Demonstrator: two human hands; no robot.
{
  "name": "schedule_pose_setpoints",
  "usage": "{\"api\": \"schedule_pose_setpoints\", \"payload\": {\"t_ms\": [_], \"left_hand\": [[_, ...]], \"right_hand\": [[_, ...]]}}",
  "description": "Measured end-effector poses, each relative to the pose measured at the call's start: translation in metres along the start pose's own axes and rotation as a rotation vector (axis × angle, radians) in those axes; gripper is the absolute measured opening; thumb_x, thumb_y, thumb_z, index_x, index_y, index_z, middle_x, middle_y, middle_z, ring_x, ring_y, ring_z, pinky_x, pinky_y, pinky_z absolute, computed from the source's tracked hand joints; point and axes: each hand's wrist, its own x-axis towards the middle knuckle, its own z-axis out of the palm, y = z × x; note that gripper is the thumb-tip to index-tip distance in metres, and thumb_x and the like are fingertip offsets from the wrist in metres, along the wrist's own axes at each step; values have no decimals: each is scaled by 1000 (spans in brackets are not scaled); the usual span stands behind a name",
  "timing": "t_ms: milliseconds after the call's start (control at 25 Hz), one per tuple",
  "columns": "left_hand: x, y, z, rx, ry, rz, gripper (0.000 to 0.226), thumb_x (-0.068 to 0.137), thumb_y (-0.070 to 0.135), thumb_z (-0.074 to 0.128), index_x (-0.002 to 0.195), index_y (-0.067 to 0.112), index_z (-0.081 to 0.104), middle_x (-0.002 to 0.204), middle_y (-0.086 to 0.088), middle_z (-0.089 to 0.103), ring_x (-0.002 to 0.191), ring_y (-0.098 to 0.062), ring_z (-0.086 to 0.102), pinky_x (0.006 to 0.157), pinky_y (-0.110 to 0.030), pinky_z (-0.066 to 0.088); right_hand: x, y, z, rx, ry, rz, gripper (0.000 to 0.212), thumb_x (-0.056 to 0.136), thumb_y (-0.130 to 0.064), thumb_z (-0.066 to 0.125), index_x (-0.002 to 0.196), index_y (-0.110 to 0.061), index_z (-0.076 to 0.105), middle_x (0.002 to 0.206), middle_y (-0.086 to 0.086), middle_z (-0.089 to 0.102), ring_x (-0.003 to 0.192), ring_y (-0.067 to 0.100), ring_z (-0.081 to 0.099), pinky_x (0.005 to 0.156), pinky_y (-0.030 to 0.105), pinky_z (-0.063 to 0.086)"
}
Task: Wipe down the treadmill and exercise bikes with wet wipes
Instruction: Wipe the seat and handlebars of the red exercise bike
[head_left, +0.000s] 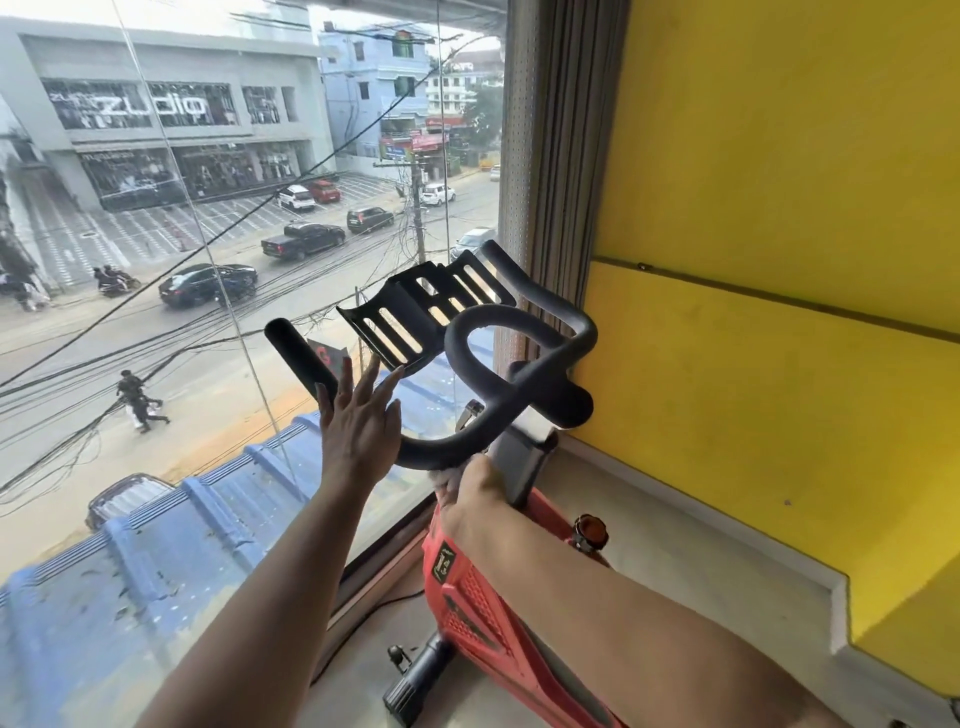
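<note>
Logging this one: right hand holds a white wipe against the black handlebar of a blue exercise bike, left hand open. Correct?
Wrong on colour: the head view shows the exercise bike is red, not blue. The rest stands: the right hand holds a white wipe against the black handlebar, and the left hand is open.
</note>
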Motion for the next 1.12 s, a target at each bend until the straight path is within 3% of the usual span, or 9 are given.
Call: {"api": "schedule_pose_setpoints", "payload": {"t_ms": [120, 200, 360, 480, 560, 640, 800, 1040, 1120], "left_hand": [[-2, 1, 1, -57, 47, -6, 46, 102, 25, 36, 146, 29, 44, 161, 0, 25, 148, -15, -12, 121, -46, -10], [-4, 1, 5, -123, 109, -56, 50, 99, 30, 28, 148, 28, 42, 162, 0, 21, 149, -15, -13, 120, -38, -13], [-9, 10, 15, -362, 173, -327, 61, 101, 18, 39, 156, 30, 16, 165, 4, -6, 150, -12, -16, 120, -38, -13], [-12, 17, 16, -470, 193, -468, 65, 101, 18, 40, 158, 24, 7, 165, 1, -9, 148, -7, -16, 121, -38, -11], [-14, 18, 17, -473, 195, -492, 65, 102, 22, 37, 158, 19, 4, 165, -2, -7, 150, -10, -13, 122, -39, -9], [-18, 17, 19, -491, 175, -531, 66, 103, 29, 36, 157, 18, 1, 165, -3, -7, 151, -14, -9, 122, -43, -6], [-30, 18, 22, -535, 164, -552, 77, 91, 55, 21, 157, 24, -4, 165, 0, -2, 152, -15, -5, 120, -43, -10], [-43, 23, 27, -539, 122, -577, 94, 77, 74, 17, 156, 30, -11, 164, 12, -5, 151, -12, -5, 118, -47, -14], [-45, 24, 26, -497, 105, -586, 99, 74, 75, 20, 155, 29, -16, 164, 12, -9, 151, -9, -8, 118, -47, -15]], "right_hand": [[-17, 12, -9, -264, -234, 120, 28, 83, 15, 29, 81, 1, 53, 60, 8, 44, 49, 14, 51, 67, 24, 58], [-23, -2, -16, -794, -379, 105, 30, 80, 18, 32, 90, 3, 56, 78, 13, 53, 63, 17, 57, 99, 40, 50], [-48, -72, -6, -1796, -483, -174, 26, 79, 7, 60, 103, 0, 67, 97, 14, 71, 86, 21, 69, 86, 32, 56], [-64, -106, 33, -2024, -526, -675, 20, 91, -20, 61, 108, -16, 70, 102, 4, 71, 86, 12, 66, 85, 25, 52], [-53, -106, 57, -2143, -595, -1117, 29, 97, -14, 51, 123, -14, 64, 119, 7, 66, 102, 16, 64, 91, 27, 49], [-33, -97, 68, -2467, -695, -1252, 39, 96, -2, 45, 130, -14, 58, 131, 7, 59, 117, 22, 59, 100, 31, 47], [-10, -79, 76, -2813, -806, -685, 35, 97, -12, 41, 123, -10, 63, 123, 8, 63, 109, 26, 59, 95, 34, 46], [12, -45, 105, -2304, -663, -227, 26, 94, -3, 42, 112, 1, 60, 86, 15, 64, 69, 24, 62, 54, 24, 54], [23, -37, 117, -2069, -652, -103, 19, 91, 4, 43, 100, 1, 60, 77, 11, 60, 63, 20, 59, 57, 28, 55]]}}
